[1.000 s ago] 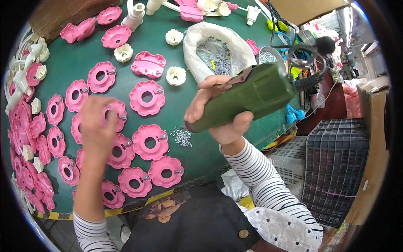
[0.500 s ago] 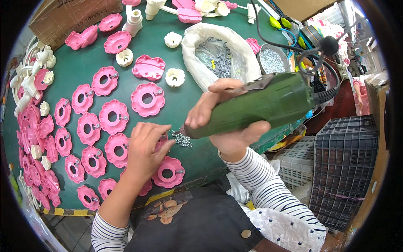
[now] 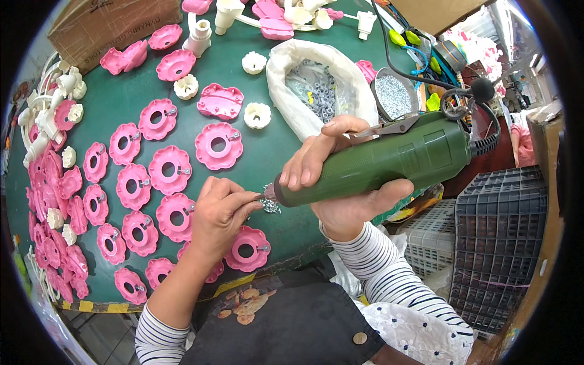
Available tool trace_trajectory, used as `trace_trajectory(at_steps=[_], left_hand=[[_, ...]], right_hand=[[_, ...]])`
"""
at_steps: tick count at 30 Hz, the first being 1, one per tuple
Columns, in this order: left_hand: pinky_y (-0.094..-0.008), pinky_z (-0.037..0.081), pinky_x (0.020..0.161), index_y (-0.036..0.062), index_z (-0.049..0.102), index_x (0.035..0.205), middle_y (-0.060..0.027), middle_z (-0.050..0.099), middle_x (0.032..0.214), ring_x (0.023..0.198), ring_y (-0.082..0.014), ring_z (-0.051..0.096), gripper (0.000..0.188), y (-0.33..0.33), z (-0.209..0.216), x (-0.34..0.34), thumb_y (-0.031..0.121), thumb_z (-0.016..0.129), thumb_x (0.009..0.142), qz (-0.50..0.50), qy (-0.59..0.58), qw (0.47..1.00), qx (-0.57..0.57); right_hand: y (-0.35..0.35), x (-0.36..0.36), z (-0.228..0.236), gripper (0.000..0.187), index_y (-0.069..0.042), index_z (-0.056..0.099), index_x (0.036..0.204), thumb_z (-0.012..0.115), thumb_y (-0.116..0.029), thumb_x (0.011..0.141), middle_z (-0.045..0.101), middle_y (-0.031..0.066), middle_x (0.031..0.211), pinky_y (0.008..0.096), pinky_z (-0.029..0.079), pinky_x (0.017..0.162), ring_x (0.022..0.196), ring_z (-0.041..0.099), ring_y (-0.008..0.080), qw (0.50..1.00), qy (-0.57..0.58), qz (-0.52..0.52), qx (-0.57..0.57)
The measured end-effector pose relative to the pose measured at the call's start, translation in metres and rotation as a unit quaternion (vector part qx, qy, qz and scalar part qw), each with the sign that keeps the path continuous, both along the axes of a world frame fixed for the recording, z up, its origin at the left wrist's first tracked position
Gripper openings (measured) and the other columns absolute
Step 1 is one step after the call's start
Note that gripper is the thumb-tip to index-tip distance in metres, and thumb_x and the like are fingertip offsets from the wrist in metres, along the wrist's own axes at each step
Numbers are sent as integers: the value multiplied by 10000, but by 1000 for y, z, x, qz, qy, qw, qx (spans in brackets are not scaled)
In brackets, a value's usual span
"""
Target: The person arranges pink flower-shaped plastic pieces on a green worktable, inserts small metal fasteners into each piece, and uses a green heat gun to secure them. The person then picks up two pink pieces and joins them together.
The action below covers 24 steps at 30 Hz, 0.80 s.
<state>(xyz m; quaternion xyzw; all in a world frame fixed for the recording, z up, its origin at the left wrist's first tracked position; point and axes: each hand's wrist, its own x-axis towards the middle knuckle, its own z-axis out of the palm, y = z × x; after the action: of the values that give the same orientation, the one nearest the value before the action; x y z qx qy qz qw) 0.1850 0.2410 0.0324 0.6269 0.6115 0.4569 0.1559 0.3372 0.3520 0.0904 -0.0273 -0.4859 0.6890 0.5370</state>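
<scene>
A green corded electric screwdriver [image 3: 389, 155] lies tilted in my right hand [image 3: 345, 216], fingers over its front and thumb underneath, its nose toward the left. At its tip, my left hand [image 3: 220, 208] pinches thumb and forefinger together; whatever is between them is too small to make out. Just behind the tip, a little heap of small silver screws [image 3: 272, 207] sits on the green table [image 3: 243, 164]. Pink scalloped rings [image 3: 170, 170] with round holes lie in rows to the left, many with a small grey clip. One pink ring [image 3: 247, 249] is close to my left wrist.
A white bag [image 3: 286, 61] of grey plastic parts stands at the back, beside a metal bowl of screws [image 3: 394, 92]. White cup-shaped pieces [image 3: 257, 115] are scattered about. Pink parts [image 3: 52, 225] pile up at far left. Dark plastic crates [image 3: 486, 237] stand at right.
My left thumb and forefinger have closed together at the screwdriver's tip; they were apart before. The screwdriver and my right hand have shifted slightly to the right.
</scene>
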Motion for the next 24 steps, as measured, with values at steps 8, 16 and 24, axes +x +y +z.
trace_trajectory(at_steps=[8,16,24], left_hand=[[-349,457,664,83,746,902,-40,648,804,755,-221,561,193,-15,4,-7,34,814,728,23,-65,997,-21],[-359,450,668,88,730,860,-39,605,763,736,-238,553,166,-60,13,-40,82,821,722,90,47,995,-22],[-365,461,657,84,724,871,-41,602,771,739,-239,550,195,-96,14,-72,104,828,708,124,88,988,-14]], right_hand=[[-16,-14,7,1070,37,449,1254,481,-907,750,606,111,748,400,576,668,669,632,230,993,-110,21,24],[-44,-55,10,1067,43,431,1256,589,-867,723,623,129,801,384,582,718,735,657,229,984,-128,125,9],[-65,-96,15,1048,43,433,1267,687,-807,711,649,149,868,374,580,769,810,676,232,967,-149,207,24]])
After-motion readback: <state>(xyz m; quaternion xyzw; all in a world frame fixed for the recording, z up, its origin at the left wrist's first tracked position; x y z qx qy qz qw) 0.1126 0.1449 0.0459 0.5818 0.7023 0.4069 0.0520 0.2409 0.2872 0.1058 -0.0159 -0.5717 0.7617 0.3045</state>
